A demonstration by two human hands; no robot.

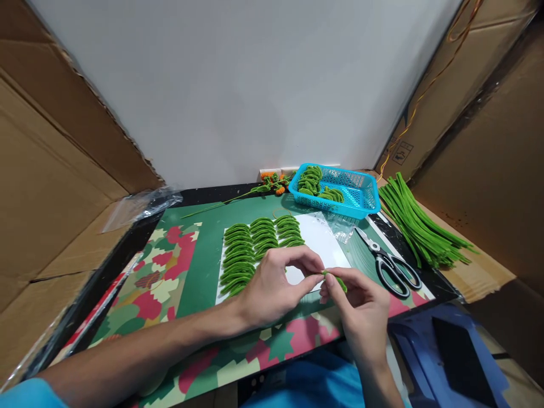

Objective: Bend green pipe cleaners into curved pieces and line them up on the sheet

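Note:
A small green pipe-cleaner leaf [340, 283] is pinched between the fingertips of both hands, over the front of the mat. My left hand [276, 283] grips one end with thumb and forefinger. At the other end my right hand [361, 300] closes on it, and the fingers hide part of the leaf. Beyond my left hand, rows of finished-looking green pipe-cleaner leaves [238, 255] lie in three columns on a white sheet [318, 238]. Scissors [389, 263] with black handles rest with blades parted to the right of my right hand.
A blue plastic basket [369, 207] holding more green leaves stands at the back right. Beside it lies a bundle of long green pipe cleaners [419, 226]. An orange-flowered stem [250, 191] lies at the back. Cardboard walls [55, 141] flank the green mat [204, 226].

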